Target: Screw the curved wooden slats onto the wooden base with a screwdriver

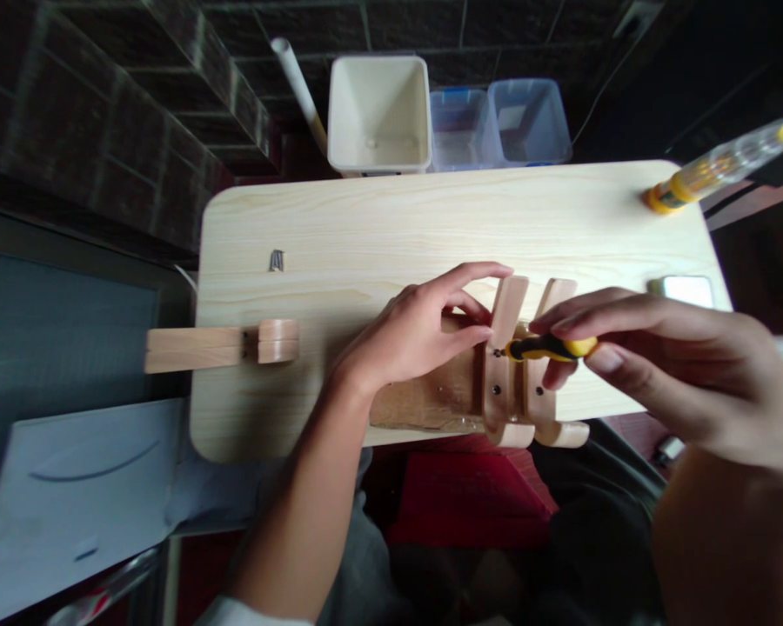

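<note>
My right hand (pixel 679 356) grips a short yellow and black screwdriver (pixel 548 348), its tip end at a dark screw hole in a curved wooden piece (pixel 509 304). With thumb and fingers, my left hand (pixel 424 322) steadies that same piece from its left side. A second curved wooden piece (pixel 538 400) lies parallel, just to the right, partly covered by my right hand. Both pieces have hooked lower ends and rest across a brown flat board (pixel 424 400) near the table's front edge. Dark screw holes or screw heads show in them.
On the pale wooden table (pixel 365 226) lie several screws (pixel 277 260). Joined wooden pieces (pixel 196 348) overhang its left edge. A clear yellow-ended tube (pixel 724 169) stands at the back right, near a small pale box (pixel 685 289). Behind the table are a white bin (pixel 378 113) and clear plastic boxes (pixel 528 122).
</note>
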Demonstrator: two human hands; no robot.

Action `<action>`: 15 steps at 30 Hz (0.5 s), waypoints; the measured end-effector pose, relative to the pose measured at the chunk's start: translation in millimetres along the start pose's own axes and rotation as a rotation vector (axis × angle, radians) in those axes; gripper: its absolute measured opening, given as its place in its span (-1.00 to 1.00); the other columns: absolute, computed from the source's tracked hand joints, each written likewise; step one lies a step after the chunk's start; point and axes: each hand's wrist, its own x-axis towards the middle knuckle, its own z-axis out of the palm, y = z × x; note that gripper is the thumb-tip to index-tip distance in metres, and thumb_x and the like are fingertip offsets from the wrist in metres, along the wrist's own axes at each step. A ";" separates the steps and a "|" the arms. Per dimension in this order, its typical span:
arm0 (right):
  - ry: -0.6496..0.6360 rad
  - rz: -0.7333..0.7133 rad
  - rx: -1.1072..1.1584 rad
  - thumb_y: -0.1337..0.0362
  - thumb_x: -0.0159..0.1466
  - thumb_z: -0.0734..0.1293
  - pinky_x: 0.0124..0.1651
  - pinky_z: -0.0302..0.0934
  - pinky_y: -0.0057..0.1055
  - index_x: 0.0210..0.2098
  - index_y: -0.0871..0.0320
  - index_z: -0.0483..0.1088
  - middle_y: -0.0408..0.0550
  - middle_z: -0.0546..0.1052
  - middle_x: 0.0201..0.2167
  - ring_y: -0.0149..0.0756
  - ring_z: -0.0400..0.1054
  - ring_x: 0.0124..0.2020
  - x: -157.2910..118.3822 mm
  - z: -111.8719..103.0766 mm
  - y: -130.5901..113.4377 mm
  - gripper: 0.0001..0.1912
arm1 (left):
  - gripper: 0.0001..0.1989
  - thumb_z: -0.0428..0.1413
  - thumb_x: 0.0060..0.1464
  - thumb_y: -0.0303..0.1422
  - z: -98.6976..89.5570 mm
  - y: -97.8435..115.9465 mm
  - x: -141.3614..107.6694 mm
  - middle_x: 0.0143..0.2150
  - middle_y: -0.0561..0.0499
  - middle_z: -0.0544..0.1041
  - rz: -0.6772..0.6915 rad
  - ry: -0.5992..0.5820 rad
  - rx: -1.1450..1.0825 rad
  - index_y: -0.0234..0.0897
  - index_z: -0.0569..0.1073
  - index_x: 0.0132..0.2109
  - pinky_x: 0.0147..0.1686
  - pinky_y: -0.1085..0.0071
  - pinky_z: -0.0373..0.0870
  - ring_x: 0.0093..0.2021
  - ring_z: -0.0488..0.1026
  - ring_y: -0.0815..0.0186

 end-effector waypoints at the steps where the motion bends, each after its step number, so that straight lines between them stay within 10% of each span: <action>1: 0.006 -0.007 0.004 0.41 0.38 0.45 0.06 0.58 -0.21 0.08 -0.09 0.62 -0.07 0.68 0.01 -0.13 0.60 0.03 0.1 -0.3 0.1 -0.65 | -0.41 0.25 0.26 -0.49 0.1 0.3 0.1 -0.07 0.03 0.69 -0.001 0.000 0.000 -0.08 0.37 0.37 0.13 0.37 0.53 0.00 0.67 0.26; 15: 0.049 -0.009 0.032 0.41 0.36 0.47 0.10 0.57 -0.23 0.08 -0.08 0.62 -0.07 0.67 0.03 -0.14 0.59 0.07 0.7 -0.3 2.9 -0.64 | -0.41 0.25 0.26 -0.51 0.1 1.2 0.2 -0.07 0.02 0.68 0.003 -0.001 -0.002 -0.08 0.37 0.37 0.15 0.35 0.53 0.01 0.67 0.25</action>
